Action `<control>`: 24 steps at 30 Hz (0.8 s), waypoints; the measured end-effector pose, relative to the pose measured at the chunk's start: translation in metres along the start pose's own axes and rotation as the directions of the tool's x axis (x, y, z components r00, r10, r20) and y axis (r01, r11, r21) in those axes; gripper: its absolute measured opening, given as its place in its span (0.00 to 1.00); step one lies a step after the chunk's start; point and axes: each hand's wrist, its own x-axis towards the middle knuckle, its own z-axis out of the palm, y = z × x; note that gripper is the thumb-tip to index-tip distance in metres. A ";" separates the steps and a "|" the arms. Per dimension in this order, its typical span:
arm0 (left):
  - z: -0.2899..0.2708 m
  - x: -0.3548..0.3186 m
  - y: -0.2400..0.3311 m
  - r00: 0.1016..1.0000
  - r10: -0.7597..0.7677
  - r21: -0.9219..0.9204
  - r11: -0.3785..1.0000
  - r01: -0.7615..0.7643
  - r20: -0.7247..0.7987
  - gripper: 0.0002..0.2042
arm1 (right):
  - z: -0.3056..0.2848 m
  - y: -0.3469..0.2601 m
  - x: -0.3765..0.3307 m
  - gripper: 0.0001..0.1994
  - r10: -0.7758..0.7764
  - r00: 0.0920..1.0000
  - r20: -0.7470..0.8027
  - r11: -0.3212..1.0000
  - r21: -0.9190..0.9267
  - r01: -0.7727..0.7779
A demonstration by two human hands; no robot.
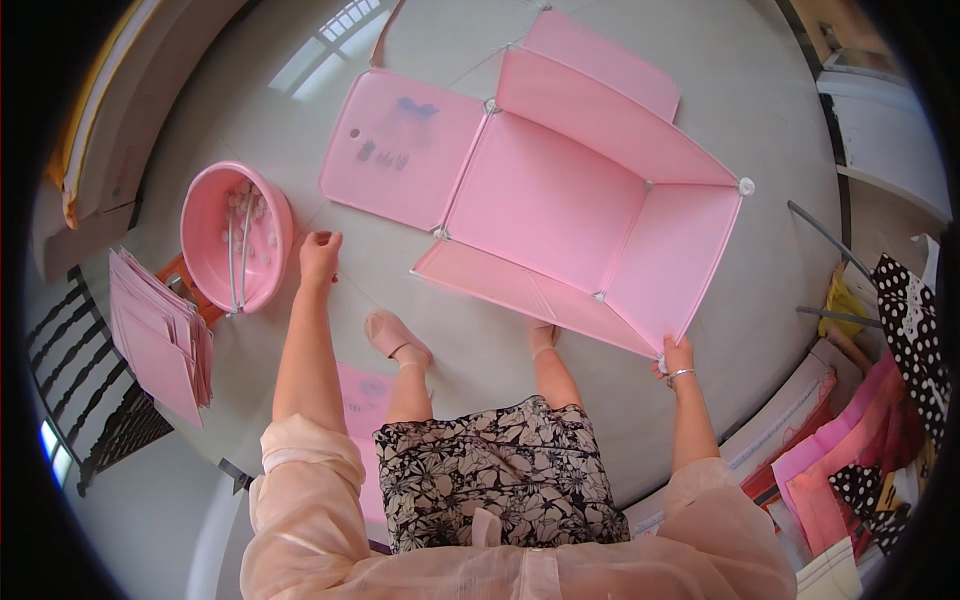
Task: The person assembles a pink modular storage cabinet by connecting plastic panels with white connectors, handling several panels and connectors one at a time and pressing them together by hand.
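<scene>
A pink panel box (545, 190), open toward me, lies on the floor, its translucent panels joined by white corner connectors (746, 187). My right hand (677, 356), with a bracelet at the wrist, is closed round the near right corner of this box. Attached on the box's left is a flat pink panel (400, 150) with a round hole and printed motifs. My left hand (320, 258) is held over the floor, between the box and a pink bucket (190, 235). Its fingers are curled; whatever they hold, if anything, is hidden. Inside the bucket are loose white connectors (262, 212) and thin metal rods (240, 250).
A stack of pink panels (160, 335) leans beside the bucket, near a dark railing (75, 350). Another pink panel (365, 400) lies by my left foot. Fabrics (840, 440) and metal legs (830, 240) stand at the right. Beyond the box is grey tiled floor (420, 45).
</scene>
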 end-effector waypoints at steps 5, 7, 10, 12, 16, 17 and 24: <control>0.036 -0.028 -0.018 0.886 -0.096 -0.145 0.973 0.180 0.453 0.22 | -0.005 -0.025 -0.015 0.13 -0.046 0.999 0.017 0.999 -0.021 0.046; 0.046 -0.054 -0.029 0.792 -0.224 -0.185 0.903 0.388 0.567 0.27 | -0.012 -0.022 -0.034 0.13 -0.125 0.991 0.056 0.992 -0.016 0.126; 0.052 -0.103 -0.022 0.592 -0.202 -0.295 0.716 0.633 0.780 0.22 | -0.037 -0.017 -0.059 0.12 -0.122 0.991 0.053 0.992 -0.031 0.124; 0.043 -0.125 -0.029 0.548 -0.177 -0.309 0.668 0.677 0.817 0.19 | -0.045 -0.005 -0.069 0.12 -0.129 0.990 0.048 0.991 -0.035 0.131; 0.047 -0.159 -0.033 0.500 -0.243 -0.275 0.603 0.749 0.831 0.11 | -0.057 0.027 -0.058 0.11 -0.160 0.987 -0.004 0.984 -0.084 0.159; 0.050 -0.161 -0.037 0.481 -0.233 -0.260 0.607 0.751 0.846 0.10 | -0.055 0.031 -0.051 0.11 -0.158 0.987 -0.001 0.984 -0.085 0.157; 0.089 -0.146 -0.046 0.558 -0.264 -0.313 0.609 0.729 0.787 0.10 | -0.028 0.007 0.031 0.11 -0.145 0.986 -0.079 0.985 -0.103 0.137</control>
